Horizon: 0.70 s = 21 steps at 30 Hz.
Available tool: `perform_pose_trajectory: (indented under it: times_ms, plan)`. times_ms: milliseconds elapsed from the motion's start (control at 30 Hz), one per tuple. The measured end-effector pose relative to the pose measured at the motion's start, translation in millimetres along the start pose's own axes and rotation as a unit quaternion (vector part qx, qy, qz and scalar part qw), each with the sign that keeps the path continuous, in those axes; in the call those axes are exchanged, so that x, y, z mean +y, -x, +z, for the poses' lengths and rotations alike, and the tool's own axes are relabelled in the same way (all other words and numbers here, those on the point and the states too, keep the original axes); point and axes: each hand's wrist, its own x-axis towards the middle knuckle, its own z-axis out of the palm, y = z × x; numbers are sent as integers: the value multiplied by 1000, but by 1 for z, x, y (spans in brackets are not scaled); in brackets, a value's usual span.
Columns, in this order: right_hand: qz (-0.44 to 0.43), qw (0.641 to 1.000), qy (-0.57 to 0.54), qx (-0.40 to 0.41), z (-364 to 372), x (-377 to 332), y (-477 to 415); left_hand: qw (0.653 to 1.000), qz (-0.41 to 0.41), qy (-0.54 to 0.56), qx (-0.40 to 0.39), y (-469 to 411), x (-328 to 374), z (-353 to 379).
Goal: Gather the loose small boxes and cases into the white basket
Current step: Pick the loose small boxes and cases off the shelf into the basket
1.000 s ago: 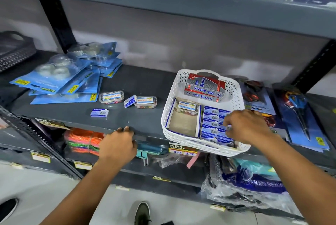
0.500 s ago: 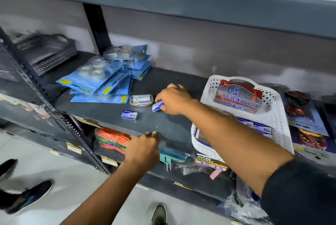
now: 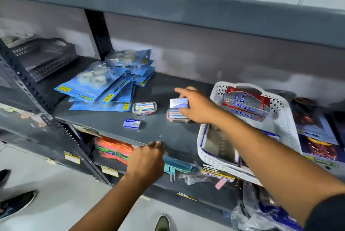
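My right hand (image 3: 197, 106) holds a small blue-and-white box (image 3: 178, 103) just above the dark shelf, left of the white basket (image 3: 288, 128). Right under that hand lies a clear plastic case (image 3: 176, 116). A second clear case (image 3: 144, 108) and a loose small blue box (image 3: 131, 124) lie further left on the shelf. The basket holds a red-and-silver carton (image 3: 246, 104) and rows of small blue boxes, mostly hidden by my arm. My left hand (image 3: 147, 158) grips the shelf's front edge.
Blue blister packs of tape (image 3: 104, 85) are piled at the back left. A grey perforated tray (image 3: 44, 59) stands far left. Packaged goods (image 3: 317, 137) lie right of the basket. The lower shelf carries orange bundles (image 3: 113, 149) and plastic bags. Shoes show on the floor.
My right hand left the basket, reached left across the shelf and picked up the small blue-and-white box. The left hand stayed on the shelf edge. The view shifted left.
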Motion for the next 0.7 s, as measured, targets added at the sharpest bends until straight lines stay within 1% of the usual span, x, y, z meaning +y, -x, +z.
perform_pose_trajectory:
  times_ms: [133,200,300,433,500,567,700]
  plan:
    - [68,995,-54,55,-50,41,65,1000,5,1,10,-1,-2,5]
    - [131,988,-67,54,-69,58,96,1000,15,-3,17,-2,-4,6]
    - [207,974,-76,60,-81,79,135,999,14,-30,4,-2,-3,6]
    - [251,957,-122,85,-77,98,169,999,-1,-47,-3,-2,3,5]
    - [258,955,-136,58,-75,100,180,999,-8,-46,-1,-2,5,3]
    - [252,959,-126,25,-72,100,184,999,-11,-47,-8,-1,7,0]
    - [262,957,-121,21,-70,96,188,999,-6,-44,-3,1,8,-2]
